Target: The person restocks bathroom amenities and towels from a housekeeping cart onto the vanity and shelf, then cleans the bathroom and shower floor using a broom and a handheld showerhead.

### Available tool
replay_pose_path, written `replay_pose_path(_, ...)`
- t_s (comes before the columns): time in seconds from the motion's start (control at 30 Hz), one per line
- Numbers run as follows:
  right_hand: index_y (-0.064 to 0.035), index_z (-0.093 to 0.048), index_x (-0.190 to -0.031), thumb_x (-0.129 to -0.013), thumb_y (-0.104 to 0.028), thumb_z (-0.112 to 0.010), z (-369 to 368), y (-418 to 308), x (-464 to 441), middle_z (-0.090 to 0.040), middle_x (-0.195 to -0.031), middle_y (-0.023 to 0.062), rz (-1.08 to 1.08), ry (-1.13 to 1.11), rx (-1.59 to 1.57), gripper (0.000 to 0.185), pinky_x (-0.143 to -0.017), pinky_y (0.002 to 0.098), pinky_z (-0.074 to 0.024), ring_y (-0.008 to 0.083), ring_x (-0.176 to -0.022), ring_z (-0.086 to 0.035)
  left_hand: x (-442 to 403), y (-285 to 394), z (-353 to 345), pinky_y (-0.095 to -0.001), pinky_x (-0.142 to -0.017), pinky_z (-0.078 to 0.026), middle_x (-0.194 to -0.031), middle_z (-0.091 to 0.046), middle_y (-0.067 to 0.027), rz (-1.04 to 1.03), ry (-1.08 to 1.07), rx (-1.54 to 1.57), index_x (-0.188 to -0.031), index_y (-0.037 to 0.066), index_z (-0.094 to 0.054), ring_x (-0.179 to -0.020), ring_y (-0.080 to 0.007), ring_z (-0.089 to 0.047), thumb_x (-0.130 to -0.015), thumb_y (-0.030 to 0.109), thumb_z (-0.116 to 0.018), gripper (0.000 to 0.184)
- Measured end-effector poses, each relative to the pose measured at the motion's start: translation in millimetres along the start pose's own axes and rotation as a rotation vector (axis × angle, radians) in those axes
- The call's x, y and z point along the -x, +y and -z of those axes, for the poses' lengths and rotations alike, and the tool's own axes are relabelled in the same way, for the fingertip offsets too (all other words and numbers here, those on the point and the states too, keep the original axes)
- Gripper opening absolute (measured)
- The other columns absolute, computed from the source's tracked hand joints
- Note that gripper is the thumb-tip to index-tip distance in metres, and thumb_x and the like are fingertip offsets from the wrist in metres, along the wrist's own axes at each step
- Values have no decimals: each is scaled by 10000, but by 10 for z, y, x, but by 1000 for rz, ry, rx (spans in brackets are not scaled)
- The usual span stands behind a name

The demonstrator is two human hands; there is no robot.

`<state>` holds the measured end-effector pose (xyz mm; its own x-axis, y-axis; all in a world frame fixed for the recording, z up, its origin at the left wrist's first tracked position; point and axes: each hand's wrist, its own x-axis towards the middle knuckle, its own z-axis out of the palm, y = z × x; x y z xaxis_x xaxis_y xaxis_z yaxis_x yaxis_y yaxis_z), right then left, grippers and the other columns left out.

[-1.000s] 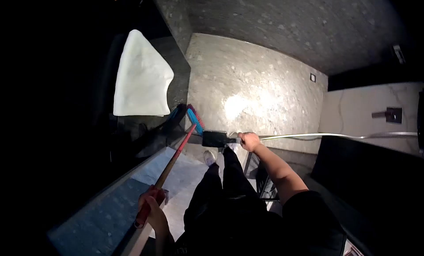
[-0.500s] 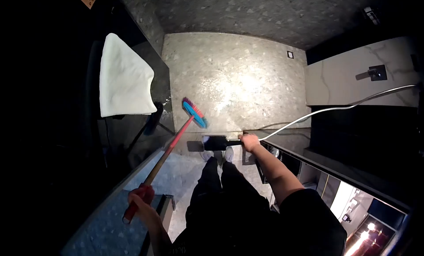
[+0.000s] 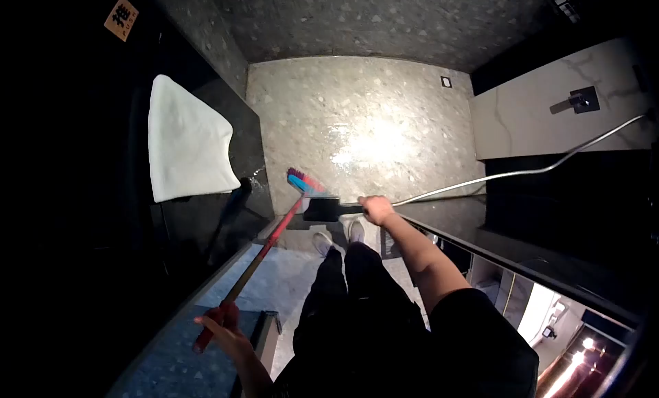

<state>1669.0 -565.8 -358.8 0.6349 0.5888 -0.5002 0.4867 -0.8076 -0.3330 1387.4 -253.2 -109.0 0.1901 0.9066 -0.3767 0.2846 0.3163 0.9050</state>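
Observation:
My left hand [image 3: 230, 336] is wrapped round the red grip near the top end of a floor brush's long handle [image 3: 255, 264]. Down on the speckled floor lies the blue brush head [image 3: 298, 182] with its red and purple bristles, its right side pale and blurred. My right hand [image 3: 377, 210] grips the handle of a black rectangular shower head [image 3: 321, 209], held level just in front of the brush head and partly covering it. From that hand a silvery hose [image 3: 480, 180] runs right to the wall.
A white towel [image 3: 189, 140] hangs over the dark glass door at left, which carries a push sign [image 3: 121, 19]. The floor [image 3: 295, 96] shines wet, with a small square drain [image 3: 446, 82]. A metal wall fitting [image 3: 583, 100] is at right; a raised sill crosses near my shoes [image 3: 355, 231].
The shower head and my right hand have moved left and slightly up, towards the brush head. The brush has turned a little. The whole view has shifted slightly.

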Motion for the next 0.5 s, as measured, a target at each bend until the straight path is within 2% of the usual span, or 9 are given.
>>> replay_pose_path(0.1, -91, -520, -892, -690, -123, -535, 102, -254, -365, -614, -782, 151, 103, 123, -31, 205, -667, 454, -470, 341, -769, -598, 152, 152, -229, -336, -775, -535, -908, -551, -125, 33, 134, -4, -899, 39, -481, -851, -241, -606, -807, 621, -473, 589)
replay_pose_path(0.23, -108, -532, -916, -735, -118, -506, 202, -170, -870, -620, -809, 137, 67, 151, -7, 183, -674, 447, -469, 312, -792, -608, 303, 157, -585, -329, -770, -537, -914, -563, -118, 87, 274, 95, -900, 44, -486, -833, -239, -615, -797, 624, -485, 589)
replay_pose_path(0.33, -135, -552, -946, -815, -136, -441, 342, 49, -1110, -628, -862, 105, -90, 161, 109, 172, -715, 425, -456, 269, -857, -610, 377, 195, -885, -326, -771, -537, -870, -579, -105, -33, 279, 66, -863, 51, -503, -830, -234, -620, -827, 599, -457, 551)
replay_pose_path(0.43, -147, -551, -976, -811, -137, -446, 570, 370, -1210, -630, -900, 122, -245, 138, 74, 196, -727, 429, -461, 286, -871, -613, 354, 249, -1088, -306, -757, -528, -820, -581, -93, 36, 267, 124, -841, 57, -512, -810, -209, -615, -870, 566, -406, 521)
replay_pose_path(0.5, -144, -552, -975, -810, -141, -445, 760, 502, -1312, -630, -907, 122, -243, 136, 23, 197, -726, 432, -463, 291, -875, -613, 363, 264, -1228, -287, -733, -513, -776, -574, -81, -77, 178, 93, -816, 61, -515, -782, -185, -603, -895, 541, -374, 507)
